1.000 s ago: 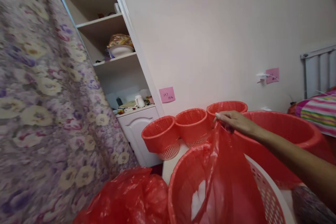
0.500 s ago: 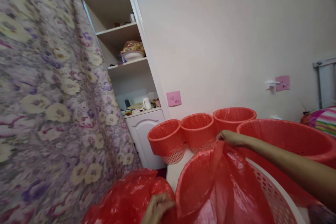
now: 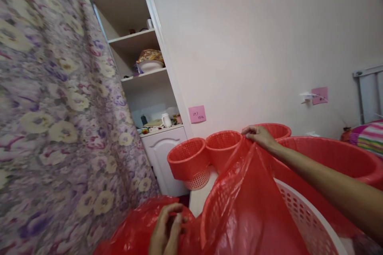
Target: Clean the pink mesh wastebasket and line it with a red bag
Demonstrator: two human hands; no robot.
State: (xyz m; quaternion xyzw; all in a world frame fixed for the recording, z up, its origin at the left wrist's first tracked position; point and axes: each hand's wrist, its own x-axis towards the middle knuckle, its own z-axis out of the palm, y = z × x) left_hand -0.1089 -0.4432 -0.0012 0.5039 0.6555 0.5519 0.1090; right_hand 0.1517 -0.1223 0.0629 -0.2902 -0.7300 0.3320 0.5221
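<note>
Head view: my right hand (image 3: 259, 135), reaching in from the right edge of the frame, has its grip closed on the top edge of a red plastic bag (image 3: 254, 199) and lifts it into a peak at centre right. The film fans down from that pinch over a white perforated basket (image 3: 302, 215) at lower right. At the bottom centre my left hand (image 3: 167, 229) has its grip closed on a bunched mass of red plastic (image 3: 140, 227), though I cannot tell whether this is the same bag or another.

Behind the raised bag, three small red-lined baskets (image 3: 187, 158) stand in a row against the wall, and a large red tub (image 3: 335, 155) sits at right, all on a pale surface (image 3: 199, 201). A pink note (image 3: 197, 114) is stuck to the wall at centre. A floral curtain (image 3: 54, 119) fills the left of the frame, with open shelves (image 3: 143, 75) beside it at upper centre.

To do this well, I judge the bag's mouth should be held taut between both hands, opened evenly, and kept from snagging on the basket's rim.
</note>
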